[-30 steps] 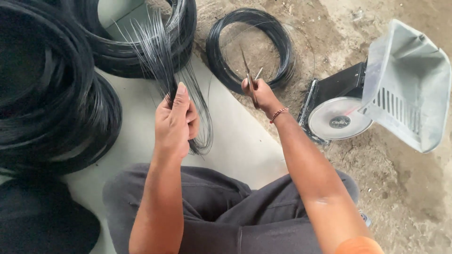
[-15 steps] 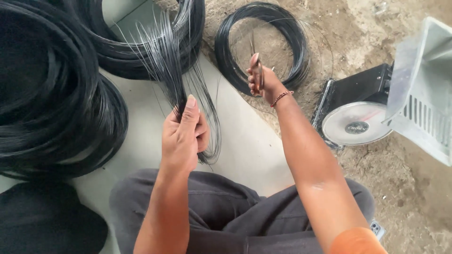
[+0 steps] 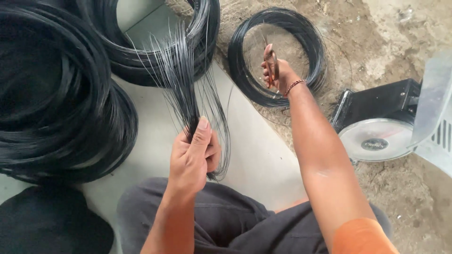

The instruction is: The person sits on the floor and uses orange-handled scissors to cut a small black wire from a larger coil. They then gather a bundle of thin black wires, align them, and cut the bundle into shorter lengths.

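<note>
Left hand (image 3: 194, 155) clenched around a bundle of cut black wires (image 3: 181, 80), strands fanning upward and away from the fist. Right hand (image 3: 278, 73) gripping a small tool (image 3: 271, 66), kind not discernible, held over a small wire coil (image 3: 282, 56) on the dirt floor. Large wire coils (image 3: 61, 108) lie left of the left hand; a cutting machine (image 3: 376, 127) sits right of the right forearm.

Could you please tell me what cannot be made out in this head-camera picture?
- Small tool in the right hand: mostly covered by the fingers, kind unclear.
- Wire bundle base: hidden inside the left hand.
- Grey machine: cut off by the right edge.
- Big wire coil: cropped at the left.
</note>
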